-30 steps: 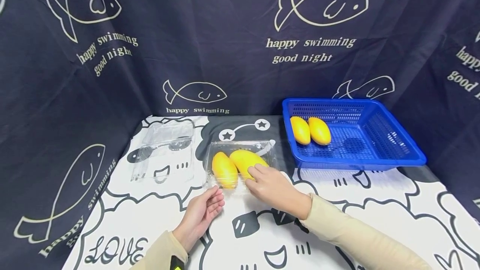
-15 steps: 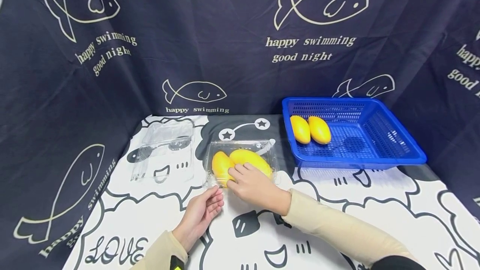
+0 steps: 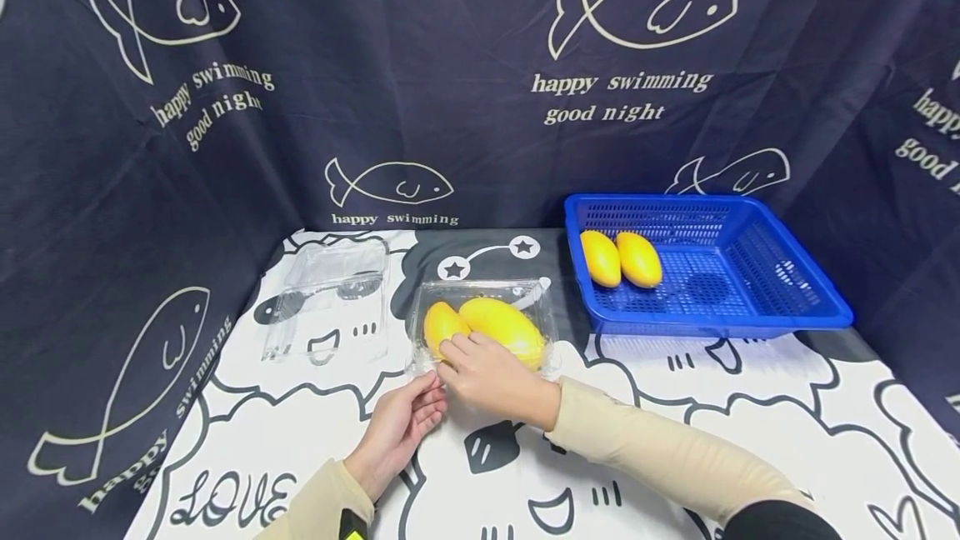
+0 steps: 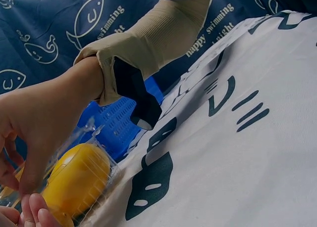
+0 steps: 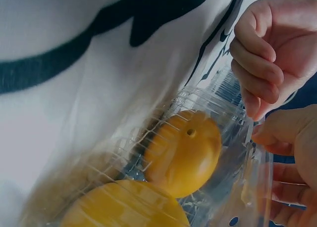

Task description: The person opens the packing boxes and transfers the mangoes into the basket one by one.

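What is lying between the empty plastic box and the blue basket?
In the head view, a second clear box, with two mangoes inside, lies between them.

Four mangoes (image 3: 441,323) on my screen
I also count two boxes (image 3: 480,284), one basket (image 3: 693,326), two hands (image 3: 401,419) and one counter (image 3: 337,423).

In the head view the white cloth (image 3: 315,423) is lit brightly, whereas both wrist views are rendered dimmer, and small glints are shown on the clear box (image 5: 235,153).
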Tool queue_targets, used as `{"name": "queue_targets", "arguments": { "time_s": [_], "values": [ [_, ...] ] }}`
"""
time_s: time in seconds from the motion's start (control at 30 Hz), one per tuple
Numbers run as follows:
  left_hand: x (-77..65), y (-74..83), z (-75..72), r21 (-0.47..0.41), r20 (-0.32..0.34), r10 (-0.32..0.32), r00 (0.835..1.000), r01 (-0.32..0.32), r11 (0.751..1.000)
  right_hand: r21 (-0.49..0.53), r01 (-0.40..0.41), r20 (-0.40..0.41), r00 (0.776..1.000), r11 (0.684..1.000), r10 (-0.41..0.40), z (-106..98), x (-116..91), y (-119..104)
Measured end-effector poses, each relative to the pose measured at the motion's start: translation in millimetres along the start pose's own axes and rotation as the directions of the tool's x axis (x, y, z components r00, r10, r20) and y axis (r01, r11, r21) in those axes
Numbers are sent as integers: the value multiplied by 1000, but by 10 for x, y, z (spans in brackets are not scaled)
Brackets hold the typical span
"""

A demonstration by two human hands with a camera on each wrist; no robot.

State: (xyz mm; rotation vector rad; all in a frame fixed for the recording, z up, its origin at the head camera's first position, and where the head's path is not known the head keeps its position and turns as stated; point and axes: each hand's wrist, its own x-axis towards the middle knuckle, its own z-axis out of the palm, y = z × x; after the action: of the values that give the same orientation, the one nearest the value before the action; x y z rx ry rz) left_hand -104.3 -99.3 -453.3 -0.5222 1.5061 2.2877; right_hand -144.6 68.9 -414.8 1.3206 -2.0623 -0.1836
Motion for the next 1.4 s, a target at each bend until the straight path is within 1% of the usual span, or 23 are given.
{"name": "queue_targets", "arguments": {
  "time_s": [0.13, 0.27, 0.57, 0.8, 1.1, 1.3, 1.4],
  "values": [
    [4, -3, -3, 11, -3, 9, 1000, -9, 1000, -43, 41, -41, 998, 998, -43, 0, 24, 30],
    [17, 2, 10, 26, -4, 22, 1000, -22, 999, -65, 62, -75, 995, 996, -67, -8, 61, 72],
    [42, 38, 51, 52, -48, 48, 998, -45, 998, -35, 105, -143, 984, 994, -109, 47, 68, 131],
    [37, 35, 67, 61, -44, 47, 998, -44, 997, -8, 133, -211, 969, 991, -132, 79, 17, 169],
    [66, 22, 93, 105, -42, 61, 997, -56, 993, -3, 158, -207, 966, 987, -155, 106, 8, 219],
    [65, 39, 69, 156, -62, 61, 996, -51, 987, 14, 137, -170, 976, 990, -133, 142, 6, 157],
    [58, 54, 57, 180, -61, 68, 996, -56, 982, 16, 120, -143, 983, 993, -117, 151, 23, 117]
  ]
}}
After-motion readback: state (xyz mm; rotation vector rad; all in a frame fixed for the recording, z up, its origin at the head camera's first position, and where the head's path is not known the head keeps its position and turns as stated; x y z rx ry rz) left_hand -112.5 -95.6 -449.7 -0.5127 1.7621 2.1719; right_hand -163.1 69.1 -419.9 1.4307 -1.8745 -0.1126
